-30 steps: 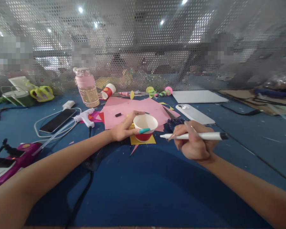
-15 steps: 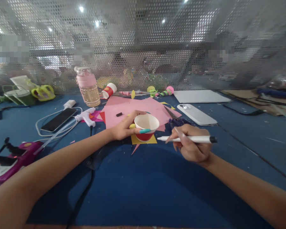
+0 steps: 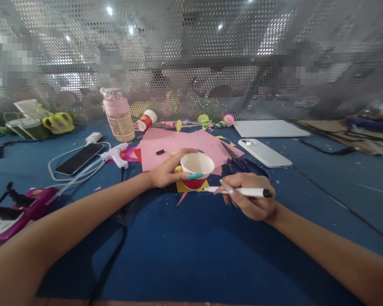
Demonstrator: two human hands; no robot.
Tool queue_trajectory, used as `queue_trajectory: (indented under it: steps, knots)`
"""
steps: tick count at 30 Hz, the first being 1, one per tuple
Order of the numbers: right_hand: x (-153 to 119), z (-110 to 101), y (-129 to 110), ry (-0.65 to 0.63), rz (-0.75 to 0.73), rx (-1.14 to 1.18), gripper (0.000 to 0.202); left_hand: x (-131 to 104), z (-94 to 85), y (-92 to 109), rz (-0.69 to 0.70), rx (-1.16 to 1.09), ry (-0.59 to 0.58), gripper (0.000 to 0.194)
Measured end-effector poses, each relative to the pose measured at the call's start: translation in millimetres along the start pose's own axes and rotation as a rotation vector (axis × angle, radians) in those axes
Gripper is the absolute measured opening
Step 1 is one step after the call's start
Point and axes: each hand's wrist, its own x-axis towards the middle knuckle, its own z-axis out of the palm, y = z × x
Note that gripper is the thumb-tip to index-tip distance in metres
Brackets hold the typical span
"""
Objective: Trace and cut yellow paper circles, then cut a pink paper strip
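Note:
A red and white paper cup [image 3: 197, 166] stands upright on a small piece of yellow paper [image 3: 179, 187]. My left hand [image 3: 170, 171] grips the cup from its left side, thumb across the front and fingers behind. In my right hand [image 3: 250, 196] is a white marker [image 3: 247, 192], uncapped, with its black end to the right. The marker's tip is at the yellow paper, close to the right of the cup's base. Pink paper [image 3: 159, 140] lies behind the cup, with a small black cap [image 3: 160, 152] on it.
Scissors [image 3: 242, 163] lie behind my right hand, near a white phone [image 3: 264, 153]. On the left are a glue gun [image 3: 117, 156], a black phone [image 3: 79, 159], a purple power strip [image 3: 25, 212] and a bottle [image 3: 118, 117]. Another cup [image 3: 146, 120] lies at the back.
My right hand has moved left with the marker, bringing its tip from the right of the yellow paper to the paper beside the cup. More of the scissors shows. My left hand keeps its hold.

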Motion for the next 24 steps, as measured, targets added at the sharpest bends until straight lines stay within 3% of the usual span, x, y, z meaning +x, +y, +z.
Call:
queue_trajectory:
  steps: [4,24]
  knots:
    - [1.4,-1.5,-1.2,-0.004,-0.057,-0.061,0.018,-0.5,0.5,-0.6,-0.014,-0.003,-0.001,0.063]
    - [-0.6,-1.4,-1.0,0.030,-0.005,-0.086,0.017,0.8,-3.0,0.0,-0.039,0.052,0.006,0.056]
